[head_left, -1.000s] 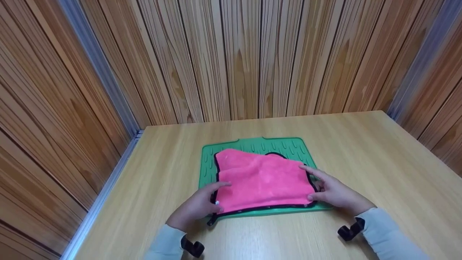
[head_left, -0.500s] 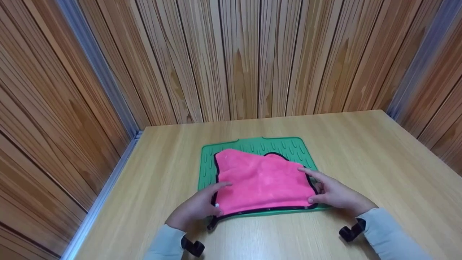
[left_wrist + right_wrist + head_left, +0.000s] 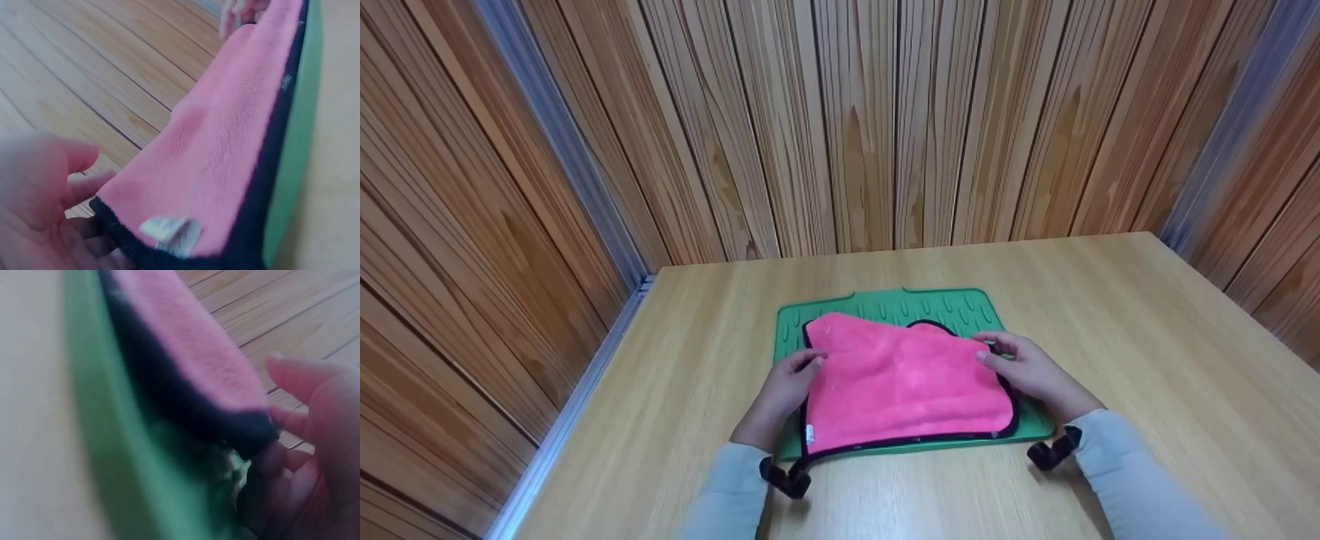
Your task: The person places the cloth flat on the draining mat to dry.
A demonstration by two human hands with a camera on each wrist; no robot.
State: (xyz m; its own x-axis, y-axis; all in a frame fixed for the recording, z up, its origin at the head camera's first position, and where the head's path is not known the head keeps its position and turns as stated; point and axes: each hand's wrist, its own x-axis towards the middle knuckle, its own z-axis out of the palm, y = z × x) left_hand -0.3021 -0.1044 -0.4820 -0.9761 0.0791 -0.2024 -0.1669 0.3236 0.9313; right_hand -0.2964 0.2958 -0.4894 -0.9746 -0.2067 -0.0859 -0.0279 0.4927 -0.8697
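Observation:
A pink plush cloth [image 3: 907, 386] with black edging lies rumpled on a green mat [image 3: 885, 304]. A small white label [image 3: 173, 232] shows at the cloth's near left corner. At the cloth's left edge is my left hand [image 3: 781, 391]; in the left wrist view its thumb stands off the pink surface and its lower fingers reach the edge. My right hand [image 3: 1033, 373] is at the right edge. The right wrist view shows its thumb raised clear of the cloth, with curled fingers beside and partly under the black border. The cloth's underside is hidden.
The green mat lies on a light wooden table [image 3: 705, 322]. Wood-plank walls [image 3: 862, 127] rise behind and on both sides, with metal strips at the corners. A black band with a knob [image 3: 1054, 448] is on each wrist.
Both hands have moved away from the person along the cloth's side edges, and thumbs and forefingers have drawn closer together. The cloth has stayed nearly in place.

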